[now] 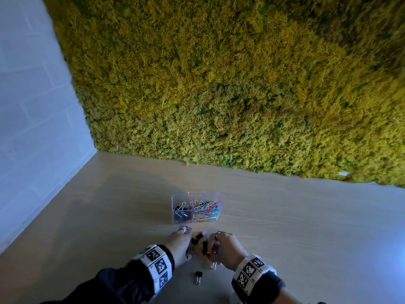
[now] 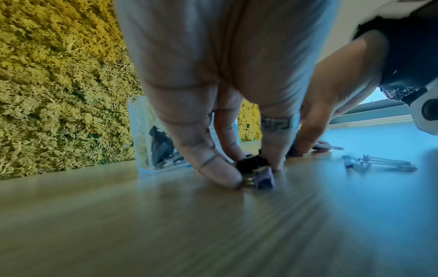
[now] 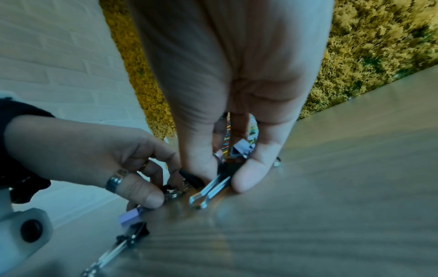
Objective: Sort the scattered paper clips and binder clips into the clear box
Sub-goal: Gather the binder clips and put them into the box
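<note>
The clear box [image 1: 175,200] stands on the table just beyond my hands, with black binder clips in its left compartment and coloured paper clips [image 1: 206,210] in its right. A small heap of binder clips [image 1: 200,240] lies between my hands. My left hand [image 2: 253,168] reaches down with thumb and fingers closed round a black binder clip [image 2: 249,164], and a lilac clip [image 2: 264,178] lies against it. My right hand [image 3: 222,178] pinches a binder clip by its silver handles [image 3: 211,189] between thumb and finger. One black binder clip [image 1: 198,277] lies loose near my wrists.
The wooden table [image 1: 306,227] runs wide to the right and left of the box. A moss-covered wall [image 1: 219,84] rises at the table's far edge and a white brick wall [image 1: 32,106] closes the left side. Another clip [image 2: 379,163] lies right of my left hand.
</note>
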`<control>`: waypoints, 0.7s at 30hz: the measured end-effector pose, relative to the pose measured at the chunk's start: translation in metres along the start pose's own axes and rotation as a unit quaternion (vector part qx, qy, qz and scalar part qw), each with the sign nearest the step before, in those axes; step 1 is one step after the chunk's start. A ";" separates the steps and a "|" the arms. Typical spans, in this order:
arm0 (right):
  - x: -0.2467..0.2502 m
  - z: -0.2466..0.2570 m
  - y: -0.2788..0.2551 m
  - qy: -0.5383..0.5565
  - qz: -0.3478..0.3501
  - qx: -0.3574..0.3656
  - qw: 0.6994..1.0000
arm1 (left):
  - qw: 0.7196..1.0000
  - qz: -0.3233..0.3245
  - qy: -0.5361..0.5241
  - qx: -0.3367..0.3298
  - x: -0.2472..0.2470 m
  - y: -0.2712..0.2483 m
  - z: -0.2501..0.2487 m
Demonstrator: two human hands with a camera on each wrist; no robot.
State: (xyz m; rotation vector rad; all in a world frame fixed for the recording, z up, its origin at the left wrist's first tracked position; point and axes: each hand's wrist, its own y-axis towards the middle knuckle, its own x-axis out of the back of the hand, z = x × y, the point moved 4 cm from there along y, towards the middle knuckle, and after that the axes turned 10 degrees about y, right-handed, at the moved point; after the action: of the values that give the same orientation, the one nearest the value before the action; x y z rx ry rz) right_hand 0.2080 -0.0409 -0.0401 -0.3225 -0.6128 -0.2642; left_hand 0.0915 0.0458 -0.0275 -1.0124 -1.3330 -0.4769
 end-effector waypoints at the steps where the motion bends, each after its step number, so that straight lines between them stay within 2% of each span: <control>1: 0.003 -0.001 -0.001 0.009 -0.002 -0.004 1.000 | 1.000 0.002 0.008 0.000 0.001 0.000 -0.001; 5: 0.017 -0.006 -0.007 0.059 -0.025 -0.034 0.997 | 1.000 0.017 -0.004 0.003 0.002 -0.001 0.000; 9: 0.028 -0.008 -0.015 0.120 -0.021 -0.060 0.991 | 0.996 0.004 -0.088 -0.007 0.002 -0.004 0.004; 11: 0.033 -0.004 -0.017 0.144 -0.022 -0.061 0.987 | 0.987 0.017 -0.160 0.015 0.001 -0.004 0.014; 13: 0.038 0.003 -0.018 0.166 -0.033 -0.054 0.984 | 0.951 0.028 -0.301 0.059 0.006 -0.007 0.025; 14: 0.041 0.009 -0.017 0.174 -0.037 -0.048 0.983 | 0.903 0.037 -0.419 0.087 0.008 -0.009 0.029; 15: 0.043 0.017 -0.017 0.178 -0.041 -0.039 0.982 | 0.827 0.044 -0.549 0.110 0.010 -0.012 0.032; 17: 0.047 0.037 -0.016 0.180 -0.044 -0.009 0.983 | 0.627 0.072 -0.762 0.145 0.014 -0.017 0.034; 18: 0.049 0.049 -0.014 0.182 -0.045 0.007 0.982 | 0.550 0.091 -0.816 0.149 0.016 -0.019 0.034; 19: 0.050 0.061 -0.013 0.186 -0.046 0.025 0.981 | 0.498 0.108 -0.848 0.149 0.019 -0.021 0.032; 21: 0.050 0.087 -0.009 0.181 -0.050 0.063 0.980 | 0.439 0.113 -0.877 0.159 0.018 -0.019 0.030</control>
State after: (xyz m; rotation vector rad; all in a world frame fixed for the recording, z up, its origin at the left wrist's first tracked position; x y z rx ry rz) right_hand 0.1990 -0.0245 0.0590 -0.1156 -0.2849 -0.3690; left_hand 0.0637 0.0656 -0.0065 -1.1797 -2.7769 1.6003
